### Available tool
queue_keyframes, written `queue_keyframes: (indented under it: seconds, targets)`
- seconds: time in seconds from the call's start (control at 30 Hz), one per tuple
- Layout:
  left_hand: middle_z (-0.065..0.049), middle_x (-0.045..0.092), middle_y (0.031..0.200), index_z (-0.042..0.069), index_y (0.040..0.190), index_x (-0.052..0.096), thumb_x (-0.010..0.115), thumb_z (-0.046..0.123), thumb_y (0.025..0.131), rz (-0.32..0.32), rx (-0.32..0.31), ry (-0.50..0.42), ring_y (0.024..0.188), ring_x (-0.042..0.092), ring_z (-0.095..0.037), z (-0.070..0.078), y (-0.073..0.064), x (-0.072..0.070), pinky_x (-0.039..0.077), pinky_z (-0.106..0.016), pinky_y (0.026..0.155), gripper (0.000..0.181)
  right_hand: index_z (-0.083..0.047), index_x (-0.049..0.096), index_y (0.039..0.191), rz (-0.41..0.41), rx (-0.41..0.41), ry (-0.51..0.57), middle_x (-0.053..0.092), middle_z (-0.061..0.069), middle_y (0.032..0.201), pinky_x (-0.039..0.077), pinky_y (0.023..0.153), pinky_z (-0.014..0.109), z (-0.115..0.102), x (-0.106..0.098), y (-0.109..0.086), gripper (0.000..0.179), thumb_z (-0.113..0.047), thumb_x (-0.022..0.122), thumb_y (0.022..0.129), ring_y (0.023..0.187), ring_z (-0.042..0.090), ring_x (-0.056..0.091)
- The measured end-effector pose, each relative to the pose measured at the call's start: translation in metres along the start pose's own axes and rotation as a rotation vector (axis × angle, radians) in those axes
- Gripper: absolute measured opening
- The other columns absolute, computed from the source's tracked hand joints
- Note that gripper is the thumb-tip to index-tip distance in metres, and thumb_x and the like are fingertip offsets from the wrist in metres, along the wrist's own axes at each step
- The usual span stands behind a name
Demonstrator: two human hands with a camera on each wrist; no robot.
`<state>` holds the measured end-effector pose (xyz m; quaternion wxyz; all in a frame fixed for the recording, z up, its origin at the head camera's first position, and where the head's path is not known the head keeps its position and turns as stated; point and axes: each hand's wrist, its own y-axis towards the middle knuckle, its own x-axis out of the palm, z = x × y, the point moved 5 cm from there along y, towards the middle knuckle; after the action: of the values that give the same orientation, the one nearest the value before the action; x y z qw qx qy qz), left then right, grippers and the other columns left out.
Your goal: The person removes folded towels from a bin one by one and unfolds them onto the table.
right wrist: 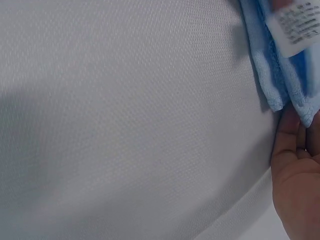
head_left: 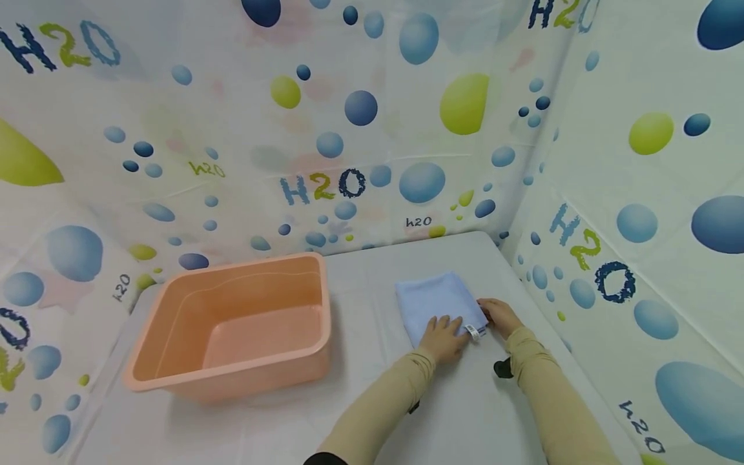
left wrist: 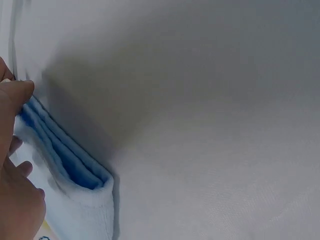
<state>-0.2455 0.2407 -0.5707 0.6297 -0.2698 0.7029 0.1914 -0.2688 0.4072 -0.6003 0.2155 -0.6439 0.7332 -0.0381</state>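
Observation:
A light blue folded towel (head_left: 433,294) lies on the white-covered table, with a white label (head_left: 473,332) at its near right corner. My left hand (head_left: 444,339) rests on the towel's near edge, fingers spread over the top and thumb beside the label. In the left wrist view the towel's layers (left wrist: 82,172) gape a little, showing deeper blue inside. At the right corner my right hand (head_left: 500,315) pinches the towel. The right wrist view shows its fingers (right wrist: 287,135) at the corner's lower tip, beneath the printed label (right wrist: 295,27).
A large peach plastic basin (head_left: 244,368) stands on the table (head_left: 360,413) to the left of the towel. Behind and at both sides hang white curtains (head_left: 232,142) printed with blue and green bubbles. The table's right edge runs close past the right forearm.

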Motion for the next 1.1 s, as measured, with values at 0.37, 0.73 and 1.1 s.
queue_keyframes:
  seconds: [0.37,0.73,1.1]
  targets:
    - [0.008,0.043,0.144,0.047,0.128,0.05,0.052,0.039,0.093,0.041,0.055,0.001,0.124,0.047,-0.018,-0.008,-0.004,-0.002,0.045,-0.032,0.096,0.036,0.01,0.039,0.134,0.046,0.0,-0.013,0.053,0.019,0.118,0.044,0.072,0.02,0.001,0.0,-0.001,0.049,-0.023,0.037,0.099,0.084,0.005,0.049]
    - [0.007,0.041,0.146,0.044,0.129,0.05,0.047,0.039,0.095,0.015,0.081,0.017,0.128,0.043,-0.018,-0.008,-0.004,0.002,0.042,-0.032,0.101,0.035,0.007,0.041,0.134,0.052,0.007,-0.035,0.05,0.019,0.124,0.043,0.075,0.02,0.001,-0.002,0.002,0.051,-0.03,0.039,0.098,0.088,0.006,0.048]
    - [0.002,0.06,0.123,0.021,0.126,0.057,0.051,0.02,0.094,0.108,0.071,-0.073,0.106,0.059,-0.015,-0.011,0.0,-0.01,0.05,-0.023,0.086,0.032,0.008,0.041,0.133,0.068,0.002,-0.043,0.051,0.019,0.124,0.043,0.075,0.018,0.0,0.0,-0.004,0.05,-0.028,0.038,0.099,0.088,0.003,0.048]
